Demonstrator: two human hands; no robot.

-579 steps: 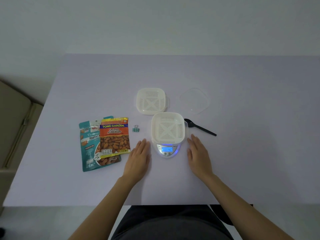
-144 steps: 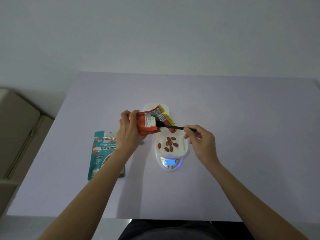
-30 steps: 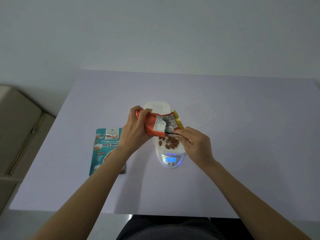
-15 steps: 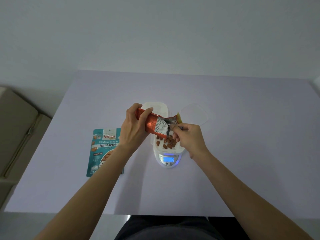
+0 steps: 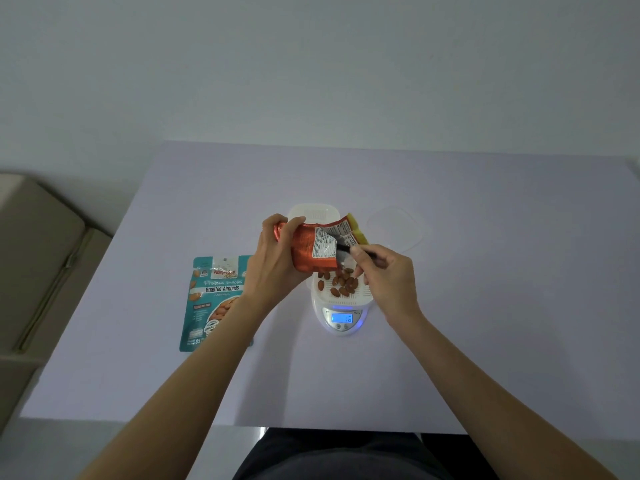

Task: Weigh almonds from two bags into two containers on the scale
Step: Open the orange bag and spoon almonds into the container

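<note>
A white scale (image 5: 341, 320) sits near the middle of the lilac tabletop (image 5: 485, 323), its blue display toward the person and reading 16. On its platform rests a white perforated container (image 5: 346, 300) with a small heap of almonds (image 5: 338, 283) lying loose on its floor.

Just left of the scale and raised above the container's left edge, the left hand (image 5: 273, 261) grips an orange almond bag (image 5: 310, 252), fingers and thumb wrapped round its lower end. The bag lies tipped on its side with its yellow-edged mouth pointing right, over the far part of the container. Just right of the scale, the right hand (image 5: 389, 277) is closed in a pinch on the handle of a black spoon (image 5: 344, 249), whose far end reaches into the bag's mouth; the bowl of the spoon is hidden there.

Well left of the scale, a teal bag (image 5: 214, 299) marked Roasted Almonds lies flat, partly covered by the left forearm.

Behind the scale, partly hidden by the orange bag, stands a second white container (image 5: 313, 213). Behind and to the right of the scale lies a clear lid (image 5: 394, 226).
</note>
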